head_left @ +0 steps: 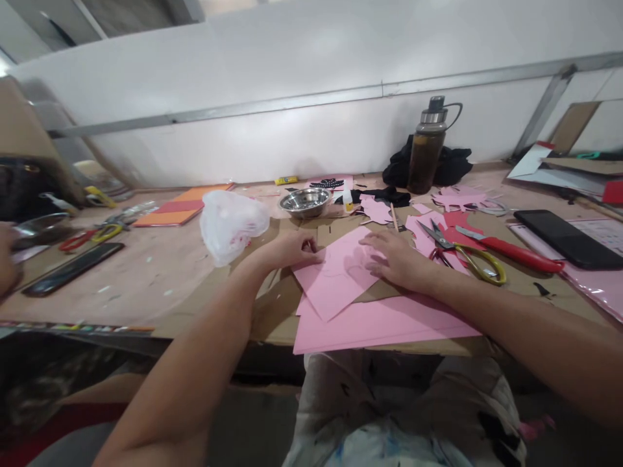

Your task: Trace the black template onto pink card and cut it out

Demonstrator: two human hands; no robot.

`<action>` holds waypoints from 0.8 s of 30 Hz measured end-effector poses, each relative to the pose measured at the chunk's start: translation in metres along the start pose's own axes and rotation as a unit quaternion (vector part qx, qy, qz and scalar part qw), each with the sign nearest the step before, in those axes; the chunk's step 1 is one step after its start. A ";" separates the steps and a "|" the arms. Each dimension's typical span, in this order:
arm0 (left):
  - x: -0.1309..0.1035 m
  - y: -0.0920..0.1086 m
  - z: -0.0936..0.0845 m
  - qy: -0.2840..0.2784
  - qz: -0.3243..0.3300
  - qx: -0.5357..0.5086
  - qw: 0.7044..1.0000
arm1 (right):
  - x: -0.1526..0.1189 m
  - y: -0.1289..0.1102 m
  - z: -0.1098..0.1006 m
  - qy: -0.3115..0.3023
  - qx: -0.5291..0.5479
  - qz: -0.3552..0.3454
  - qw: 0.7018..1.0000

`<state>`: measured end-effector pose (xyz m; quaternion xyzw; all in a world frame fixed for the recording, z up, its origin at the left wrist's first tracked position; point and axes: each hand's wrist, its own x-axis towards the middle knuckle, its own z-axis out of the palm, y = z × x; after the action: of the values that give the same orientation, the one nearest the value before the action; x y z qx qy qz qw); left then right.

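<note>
A sheet of pink paper (pixel 331 285) with faint outlines on it lies turned at an angle in front of me. My left hand (pixel 296 250) pinches its left edge between thumb and fingers. Across its right side rests my right hand (pixel 396 258), fingers spread and lying flat on the paper. Under it, more pink sheets (pixel 389 324) overlap near the table's front edge. Scissors with yellow handles (pixel 479 263) lie open to the right of my right hand, beside a red-handled knife (pixel 520 253). Pink cut-out pieces (pixel 422 227) are scattered just behind them.
Behind the paper stand a metal bowl (pixel 305 203), a small glue bottle (pixel 347 200) and a tall drink bottle (pixel 427 146). A white plastic bag (pixel 231 224) sits left. Phones lie at right (pixel 569 237) and left (pixel 73 269). Another person's hand (pixel 6 256) shows at far left.
</note>
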<state>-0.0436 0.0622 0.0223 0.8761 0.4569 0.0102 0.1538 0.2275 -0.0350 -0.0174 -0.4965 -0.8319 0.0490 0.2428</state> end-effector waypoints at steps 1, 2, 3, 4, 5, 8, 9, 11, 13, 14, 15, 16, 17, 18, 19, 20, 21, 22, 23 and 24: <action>-0.001 0.001 -0.001 -0.005 0.002 0.002 1.000 | 0.001 0.002 0.000 0.017 -0.009 0.019 1.000; -0.002 0.002 -0.001 -0.010 0.000 0.001 1.000 | 0.002 0.005 -0.001 0.027 -0.015 0.033 0.999; -0.004 0.003 -0.002 -0.010 -0.008 0.002 1.000 | 0.003 0.007 -0.002 0.028 -0.019 0.040 0.999; -0.006 0.004 -0.002 -0.006 -0.021 0.006 1.000 | 0.004 0.008 -0.003 0.022 -0.022 0.044 0.999; -0.008 0.006 -0.003 -0.001 -0.035 0.012 0.999 | 0.005 0.009 -0.004 0.007 -0.027 0.047 0.999; -0.016 0.011 -0.005 0.005 -0.081 0.035 0.996 | 0.006 0.008 -0.007 -0.069 -0.063 0.046 0.995; -0.018 0.013 -0.006 0.002 -0.091 0.038 0.995 | 0.006 0.007 -0.008 -0.092 -0.079 0.042 0.992; -0.022 0.017 -0.006 -0.003 -0.099 0.034 0.995 | 0.007 0.003 -0.010 -0.120 -0.104 0.030 0.987; -0.025 0.021 -0.005 -0.007 -0.096 0.018 0.995 | 0.007 0.000 -0.011 -0.127 -0.114 0.026 0.985; -0.026 0.022 -0.006 -0.009 -0.094 0.010 0.995 | 0.007 -0.001 -0.012 -0.129 -0.114 0.030 0.985; -0.028 0.023 -0.007 -0.007 -0.092 0.001 0.996 | 0.006 -0.001 -0.011 -0.125 -0.108 0.038 0.985; -0.030 0.024 -0.008 0.002 -0.089 -0.014 0.996 | 0.006 -0.001 -0.011 -0.114 -0.096 0.049 0.988; -0.032 0.025 -0.011 0.015 -0.085 -0.029 0.996 | 0.006 0.000 -0.011 -0.095 -0.078 0.059 0.991; -0.034 0.026 -0.013 0.046 -0.078 -0.059 0.994 | 0.007 0.001 -0.012 -0.064 -0.055 0.068 0.994; -0.036 0.026 -0.017 0.076 -0.065 -0.095 0.990 | 0.007 0.003 -0.013 -0.023 -0.029 0.078 0.996; -0.037 0.027 -0.020 0.103 -0.055 -0.137 0.984 | 0.008 0.005 -0.015 0.022 0.002 0.087 0.996; -0.038 0.028 -0.024 0.129 -0.043 -0.189 0.972 | 0.009 0.008 -0.018 0.068 0.037 0.098 0.992; -0.038 0.028 -0.027 0.151 -0.034 -0.240 0.958 | 0.010 0.010 -0.022 0.106 0.080 0.113 0.985; -0.036 0.030 -0.030 0.167 -0.030 -0.289 0.942 | 0.010 0.012 -0.027 0.135 0.134 0.128 0.973; -0.034 0.031 -0.033 0.178 -0.029 -0.332 0.926 | 0.010 0.013 -0.031 0.154 0.195 0.147 0.957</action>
<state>-0.0439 0.0267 0.0662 0.7450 0.4723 0.3129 0.3520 0.2481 -0.0249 0.0092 -0.5580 -0.6765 0.1682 0.4502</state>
